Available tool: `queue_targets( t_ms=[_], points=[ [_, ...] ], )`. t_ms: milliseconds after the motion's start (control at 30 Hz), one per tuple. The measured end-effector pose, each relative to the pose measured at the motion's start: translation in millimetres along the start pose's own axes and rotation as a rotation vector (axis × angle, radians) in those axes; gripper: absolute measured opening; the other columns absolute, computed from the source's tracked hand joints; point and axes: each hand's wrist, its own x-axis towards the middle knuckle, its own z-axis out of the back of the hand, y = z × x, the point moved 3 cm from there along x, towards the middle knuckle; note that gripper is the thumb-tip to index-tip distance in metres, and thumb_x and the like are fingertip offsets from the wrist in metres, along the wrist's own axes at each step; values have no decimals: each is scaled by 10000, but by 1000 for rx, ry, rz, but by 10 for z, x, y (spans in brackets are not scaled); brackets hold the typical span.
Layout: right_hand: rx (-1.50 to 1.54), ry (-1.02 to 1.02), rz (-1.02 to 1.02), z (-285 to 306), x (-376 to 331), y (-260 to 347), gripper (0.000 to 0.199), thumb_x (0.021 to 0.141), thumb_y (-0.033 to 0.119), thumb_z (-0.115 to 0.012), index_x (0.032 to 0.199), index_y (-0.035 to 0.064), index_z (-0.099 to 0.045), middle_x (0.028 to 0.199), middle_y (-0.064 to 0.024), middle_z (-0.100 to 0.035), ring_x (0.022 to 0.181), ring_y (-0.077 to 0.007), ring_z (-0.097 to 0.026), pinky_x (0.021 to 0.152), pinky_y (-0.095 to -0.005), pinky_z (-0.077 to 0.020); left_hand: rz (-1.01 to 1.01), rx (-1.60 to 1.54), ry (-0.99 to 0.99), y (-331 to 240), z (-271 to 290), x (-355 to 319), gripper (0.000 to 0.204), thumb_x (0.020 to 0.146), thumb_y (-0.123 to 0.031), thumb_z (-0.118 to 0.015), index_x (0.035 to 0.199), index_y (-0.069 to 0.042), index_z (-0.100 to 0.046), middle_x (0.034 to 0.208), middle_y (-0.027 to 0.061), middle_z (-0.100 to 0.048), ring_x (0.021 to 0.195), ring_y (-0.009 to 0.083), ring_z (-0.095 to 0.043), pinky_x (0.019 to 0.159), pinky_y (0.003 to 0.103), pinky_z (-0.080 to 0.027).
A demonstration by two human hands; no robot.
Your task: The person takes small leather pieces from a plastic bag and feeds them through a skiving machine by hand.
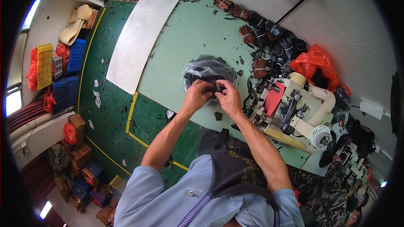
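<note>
The clear plastic bag [209,68] is thin, glossy and crumpled, bulging round with dark, flat strips inside; it sits on the matte pale-green tabletop [185,38], near its middle. The left hand [196,94] and the right hand [228,96] meet at the bag's near edge, knuckles almost touching. Each grip is closed, fingers pinched on a small black piece [213,88] at the mouth of the bag, so the bag lies directly beyond and partly under the fingertips. Small black scraps [218,116] lie scattered on the tabletop. Banded bundles of brown and black strips [261,68] lie to the right, beside a red plastic bag [316,64] and a cream-coloured machine [294,109].
</note>
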Motion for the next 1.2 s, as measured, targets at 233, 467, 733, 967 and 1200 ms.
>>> queue_targets(
  t_ms=[233, 467, 733, 967, 1200],
  points=[
    [-186, -36, 61, 33, -62, 133, 439, 816, 22, -745, 1240, 59, -635, 1172, -109, -621, 743, -215, -652, 742, -352, -541, 192, -146, 1, 169, 14, -41, 268, 779, -65, -794, 1018, -9, -688, 964, 119, -720, 864, 272, -713, 786, 368, -556],
    [-118, 22, -74, 32, -96, -1, 316, 867, 106, -718, 1174, 52, -667, 935, -125, -694, 769, -250, -690, 697, -368, -532, 62, -187, 128, 42, 30, 38, 254, 825, -71, -768, 1044, 10, -667, 911, 109, -744, 856, 185, -713, 743, 338, -551],
    [33, -78, -219, 108, -88, -73, 267, 914, 34, -633, 1176, 46, -681, 790, -86, -670, 669, -195, -716, 621, -332, -566, -97, 363, -107, -119, -63, 155, 296, 820, -206, -778, 1036, -17, -704, 936, 191, -736, 848, 386, -709, 728, 449, -561],
    [166, -136, -230, 119, -107, -59, 243, 968, 41, -602, 1198, 13, -675, 822, -80, -661, 705, -176, -738, 632, -295, -594, 177, 196, -89, -79, 120, 162, 290, 860, -227, -740, 1008, 19, -705, 884, 170, -742, 763, 278, -733, 678, 392, -574],
    [-4, -188, -49, 79, -131, -5, 253, 952, 30, -641, 1200, 6, -688, 870, -109, -696, 704, -181, -730, 646, -303, -581, 469, -572, 108, -129, -124, 24, 226, 955, -135, -678, 1017, 80, -703, 926, 155, -745, 751, 198, -734, 663, 305, -599]
  ],
)
